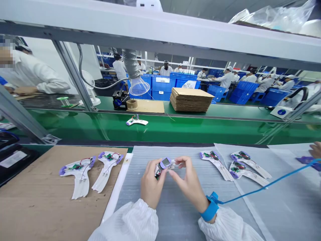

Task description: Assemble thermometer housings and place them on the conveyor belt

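My left hand (pixel 151 184) grips a partly assembled handheld device (pixel 165 163), white and purple with a small grey screen facing up. Circuit parts show at its left side, by my left fingers. My right hand (pixel 189 182) closes thumb and fingers on the device's right end, where a small whitish part sits; the exact contact is partly hidden. A blue wrist strap (pixel 210 209) with a coiled cord circles my right wrist. Pistol-shaped white half-shells with green boards and wires lie around: two on the left, one shell (pixel 81 174) among them, and three on the right, including one shell (pixel 217 164).
Brown cardboard (pixel 37 201) covers the left bench; pale foam sheet (pixel 180 221) lies under my hands. Beyond runs a green conveyor (pixel 175 129) bearing another half-shell (pixel 136 120). A fume hood (pixel 139 86) hangs above stacked cardboard (pixel 192 99). A co-worker's hand (pixel 316 149) appears far right.
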### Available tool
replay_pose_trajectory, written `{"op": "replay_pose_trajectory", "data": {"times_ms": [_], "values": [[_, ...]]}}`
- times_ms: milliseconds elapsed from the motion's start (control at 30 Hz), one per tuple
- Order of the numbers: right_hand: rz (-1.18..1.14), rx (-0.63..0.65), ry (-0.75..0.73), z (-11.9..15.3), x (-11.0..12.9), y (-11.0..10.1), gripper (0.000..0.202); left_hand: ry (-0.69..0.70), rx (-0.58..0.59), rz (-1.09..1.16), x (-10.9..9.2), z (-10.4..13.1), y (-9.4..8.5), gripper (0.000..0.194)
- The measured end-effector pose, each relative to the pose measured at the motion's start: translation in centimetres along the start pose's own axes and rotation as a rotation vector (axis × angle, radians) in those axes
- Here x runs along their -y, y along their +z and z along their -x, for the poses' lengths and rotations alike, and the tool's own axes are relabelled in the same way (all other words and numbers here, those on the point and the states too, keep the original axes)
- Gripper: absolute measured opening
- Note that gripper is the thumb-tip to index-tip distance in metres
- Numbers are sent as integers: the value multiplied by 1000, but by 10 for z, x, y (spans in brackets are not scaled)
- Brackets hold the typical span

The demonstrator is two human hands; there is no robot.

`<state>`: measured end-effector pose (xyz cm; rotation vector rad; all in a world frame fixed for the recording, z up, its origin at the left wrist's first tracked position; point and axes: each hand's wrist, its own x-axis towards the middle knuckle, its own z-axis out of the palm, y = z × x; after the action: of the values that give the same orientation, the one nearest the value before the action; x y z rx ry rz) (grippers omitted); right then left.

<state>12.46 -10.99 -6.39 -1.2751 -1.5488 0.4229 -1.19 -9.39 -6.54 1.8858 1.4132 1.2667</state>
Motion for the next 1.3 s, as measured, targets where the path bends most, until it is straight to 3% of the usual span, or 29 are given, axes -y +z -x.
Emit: {"op": "replay_pose_trajectory", "data": {"times_ms": [267, 400, 500, 733, 1000, 1200, 1300], "values": [[24, -160, 66, -3, 3, 2, 32, 77, 58, 146, -12, 5, 19, 32], [-31, -206, -49, -3, 5, -4, 32, -64, 104, 333, -8, 3, 24, 39], [-85, -155, -122, -3, 5, -5, 33, -112, 93, 404, -3, 0, 24, 38], [-87, -5, -50, -2, 6, -8, 35, 15, 79, 278, -5, 2, 17, 39], [-47, 33, -46, 0, 8, -11, 33, 44, 96, 289, -7, 5, 18, 38], [-16, 54, -23, 3, 10, -8, 30, 96, 98, 159, -8, 6, 14, 33], [2, 63, -5, 4, 13, -10, 38, 129, 98, 83, -7, 5, 11, 30]]}}
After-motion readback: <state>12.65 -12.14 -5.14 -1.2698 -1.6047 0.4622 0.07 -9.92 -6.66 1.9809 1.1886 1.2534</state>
